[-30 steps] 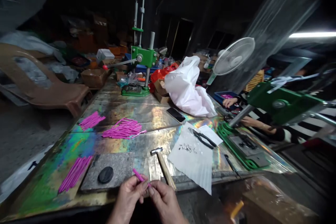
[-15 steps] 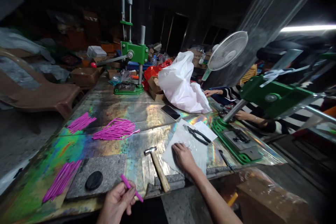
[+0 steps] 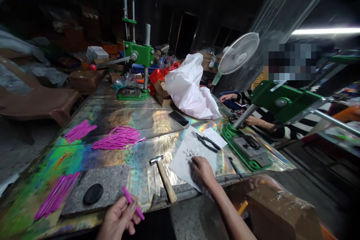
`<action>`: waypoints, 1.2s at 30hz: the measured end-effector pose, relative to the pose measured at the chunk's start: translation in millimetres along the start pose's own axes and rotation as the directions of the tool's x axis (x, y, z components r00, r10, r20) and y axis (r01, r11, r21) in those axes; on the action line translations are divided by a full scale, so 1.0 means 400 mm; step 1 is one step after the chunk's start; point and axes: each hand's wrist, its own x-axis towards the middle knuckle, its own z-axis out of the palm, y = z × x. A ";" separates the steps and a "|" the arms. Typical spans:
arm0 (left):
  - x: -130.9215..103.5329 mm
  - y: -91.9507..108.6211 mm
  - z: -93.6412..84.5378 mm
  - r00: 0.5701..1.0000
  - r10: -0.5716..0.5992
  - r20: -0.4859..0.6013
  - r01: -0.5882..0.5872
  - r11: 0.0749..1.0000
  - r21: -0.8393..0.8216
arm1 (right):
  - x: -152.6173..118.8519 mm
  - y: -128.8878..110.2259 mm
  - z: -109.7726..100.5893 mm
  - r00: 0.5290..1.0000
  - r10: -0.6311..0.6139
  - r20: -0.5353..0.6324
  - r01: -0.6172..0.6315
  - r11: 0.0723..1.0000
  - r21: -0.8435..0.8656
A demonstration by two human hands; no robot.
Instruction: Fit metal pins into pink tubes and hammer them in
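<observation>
Pinched in my left hand (image 3: 123,212) is a short magenta strip (image 3: 133,203), near the table's front edge. My right hand (image 3: 203,170) is over a white sheet (image 3: 180,157), fingers drawn together beside a scatter of small metal pins (image 3: 189,153); whether it grips one is too small to tell. Black-handled pliers (image 3: 208,143) lie on the sheet. Between my hands rests a hammer (image 3: 165,180) with a wooden handle. A stone slab (image 3: 112,180) at the left carries a black disc (image 3: 93,194). Magenta strips lie in a pile (image 3: 118,138) and two bundles (image 3: 57,195).
Green presses stand at the back (image 3: 137,54) and right (image 3: 244,153). A phone (image 3: 179,119), a white bag (image 3: 191,90) and a fan (image 3: 239,54) are further back. Another person's hands (image 3: 257,121) are at the right. A cardboard box (image 3: 281,210) is below.
My right hand has drawn back toward me from the pins, which now show more fully. My left hand keeps the magenta strip. The whole view has shifted slightly.
</observation>
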 end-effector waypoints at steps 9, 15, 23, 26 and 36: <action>-0.001 -0.014 -0.003 0.999 -0.032 -0.006 0.032 0.999 -0.013 | 0.009 -0.047 0.018 0.987 0.160 0.026 -0.159 0.985 -0.061; 0.004 -0.027 0.004 0.999 -0.037 0.007 0.037 0.999 -0.003 | 0.023 -0.071 0.025 0.965 0.255 0.054 -0.249 0.964 -0.092; -0.007 -0.016 -0.004 1.000 -0.030 -0.005 0.030 1.000 0.002 | 0.019 -0.045 0.006 0.971 0.231 0.060 -0.233 0.972 0.031; -0.005 -0.021 -0.010 0.999 -0.036 0.000 0.036 0.999 -0.007 | 0.018 -0.034 -0.003 0.972 0.228 0.060 -0.232 0.970 0.070; 0.000 -0.030 -0.013 0.999 -0.039 0.015 0.039 0.999 -0.022 | 0.022 -0.073 0.033 0.958 0.287 0.028 -0.287 0.958 0.016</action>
